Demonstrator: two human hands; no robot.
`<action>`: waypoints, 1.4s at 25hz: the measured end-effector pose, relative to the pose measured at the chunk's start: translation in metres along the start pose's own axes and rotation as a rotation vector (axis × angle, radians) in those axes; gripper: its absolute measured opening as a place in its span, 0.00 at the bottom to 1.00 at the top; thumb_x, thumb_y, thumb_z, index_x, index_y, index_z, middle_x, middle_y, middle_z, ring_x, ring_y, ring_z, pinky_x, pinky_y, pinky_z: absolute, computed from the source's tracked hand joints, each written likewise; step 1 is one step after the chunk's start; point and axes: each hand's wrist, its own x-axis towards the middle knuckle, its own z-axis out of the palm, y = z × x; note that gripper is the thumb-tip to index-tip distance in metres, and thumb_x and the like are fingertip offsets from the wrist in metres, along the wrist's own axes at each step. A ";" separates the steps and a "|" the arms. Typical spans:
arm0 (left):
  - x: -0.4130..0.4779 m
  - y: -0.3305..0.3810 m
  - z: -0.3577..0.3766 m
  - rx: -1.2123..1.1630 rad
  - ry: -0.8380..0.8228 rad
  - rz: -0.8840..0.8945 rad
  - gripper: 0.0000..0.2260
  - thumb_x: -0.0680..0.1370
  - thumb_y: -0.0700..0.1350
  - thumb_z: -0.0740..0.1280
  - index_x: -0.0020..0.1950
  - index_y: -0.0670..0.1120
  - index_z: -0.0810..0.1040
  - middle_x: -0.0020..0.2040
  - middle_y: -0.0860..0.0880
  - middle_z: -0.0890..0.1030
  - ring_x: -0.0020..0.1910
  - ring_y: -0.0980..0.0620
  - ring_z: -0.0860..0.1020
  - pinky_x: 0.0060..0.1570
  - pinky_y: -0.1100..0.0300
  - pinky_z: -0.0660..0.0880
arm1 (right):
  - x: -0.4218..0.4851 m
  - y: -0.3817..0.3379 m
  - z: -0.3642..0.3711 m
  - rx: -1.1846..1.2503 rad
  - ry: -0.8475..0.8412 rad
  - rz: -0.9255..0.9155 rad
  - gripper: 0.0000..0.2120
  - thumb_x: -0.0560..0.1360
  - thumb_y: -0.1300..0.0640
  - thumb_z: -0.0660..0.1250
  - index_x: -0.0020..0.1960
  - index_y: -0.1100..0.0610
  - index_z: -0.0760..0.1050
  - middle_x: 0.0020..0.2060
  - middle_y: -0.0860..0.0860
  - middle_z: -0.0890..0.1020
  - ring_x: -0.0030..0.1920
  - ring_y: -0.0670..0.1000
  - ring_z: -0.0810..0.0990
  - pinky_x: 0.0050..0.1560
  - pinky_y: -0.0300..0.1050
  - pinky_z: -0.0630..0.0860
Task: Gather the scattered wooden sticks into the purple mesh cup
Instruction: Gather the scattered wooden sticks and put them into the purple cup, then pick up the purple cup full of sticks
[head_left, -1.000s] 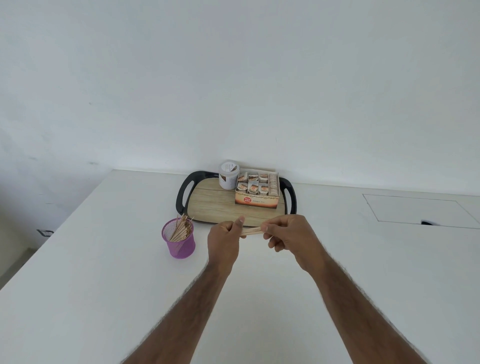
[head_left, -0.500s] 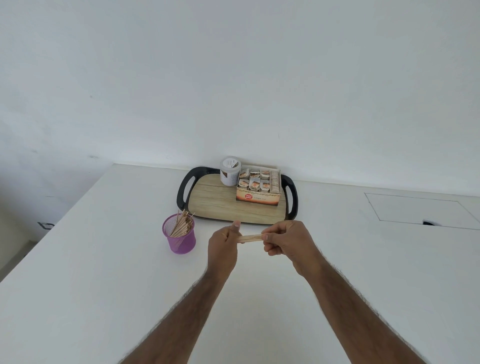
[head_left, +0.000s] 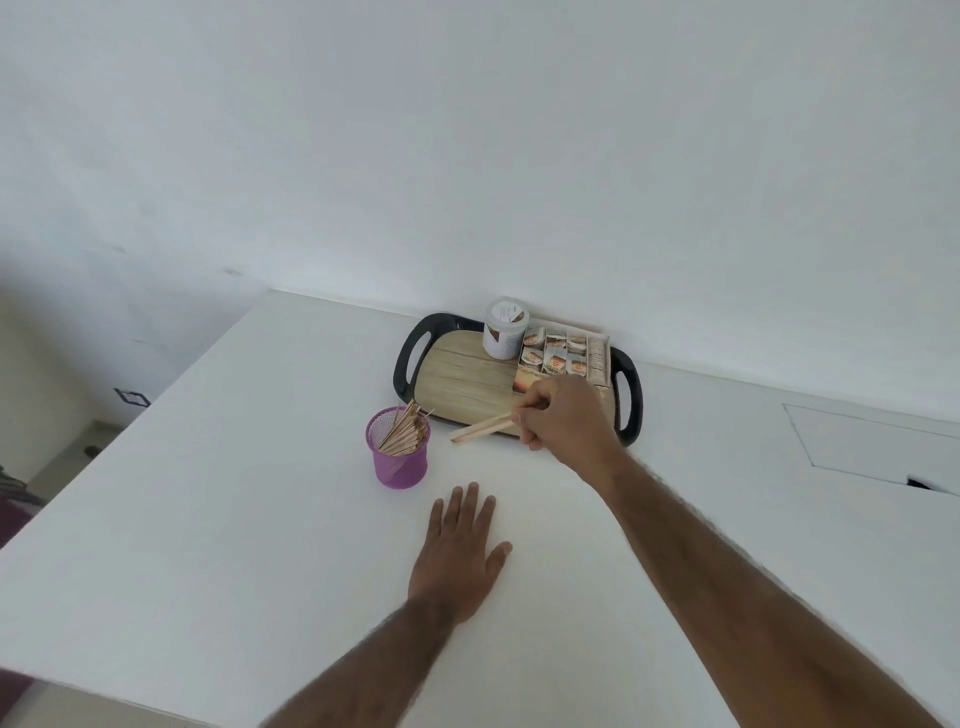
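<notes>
White wall (head_left: 467, 130) at the back, white bench (head_left: 208, 519) running up to it, so it's a pretty plain setup. On the bench the purple mesh cup (head_left: 397, 460) stands upright, just in front of the left handle of a black tray (head_left: 410, 358). A bundle of wooden sticks (head_left: 405, 431) leans inside it, tops poking above the rim.

Over the near edge of the tray, the right hand (head_left: 563, 415) has its fingers curled round a few loose sticks (head_left: 480, 430). Looks like two or three, though honestly it's hard to count from this angle. Their free ends point left and a little down toward the cup, stopping short of it.

Closer to the camera, the left hand (head_left: 460, 551) lies flat on the bench with its palm down. Its fingers are straight and slightly spread, and it holds nothing. It sits near the cup, in front of it and to its right, not touching.

Inside, the tray has a wood-grain floor. At its far side a white jar (head_left: 504, 328) stands right beside an open carton of small packets (head_left: 563, 353), and the right hand hides the carton's near corner.
</notes>
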 end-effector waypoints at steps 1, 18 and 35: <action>0.000 0.001 -0.001 0.007 0.005 0.002 0.32 0.82 0.66 0.41 0.84 0.53 0.43 0.84 0.49 0.38 0.82 0.49 0.35 0.76 0.51 0.30 | 0.008 -0.011 0.011 -0.034 -0.008 -0.042 0.08 0.74 0.66 0.71 0.38 0.58 0.82 0.27 0.52 0.83 0.28 0.49 0.83 0.33 0.47 0.84; 0.003 -0.002 -0.001 -0.048 0.044 0.010 0.32 0.83 0.65 0.45 0.84 0.52 0.49 0.85 0.47 0.48 0.83 0.45 0.45 0.80 0.41 0.46 | 0.064 -0.052 0.146 -0.906 -0.292 -0.512 0.10 0.76 0.68 0.62 0.50 0.59 0.81 0.40 0.53 0.80 0.39 0.56 0.80 0.39 0.49 0.78; -0.013 -0.030 -0.008 -0.544 0.431 -0.191 0.16 0.80 0.57 0.64 0.66 0.56 0.69 0.70 0.58 0.68 0.70 0.57 0.67 0.72 0.52 0.70 | 0.055 0.012 0.113 -0.327 0.145 -0.346 0.11 0.78 0.65 0.65 0.56 0.57 0.82 0.50 0.51 0.80 0.50 0.51 0.79 0.48 0.48 0.78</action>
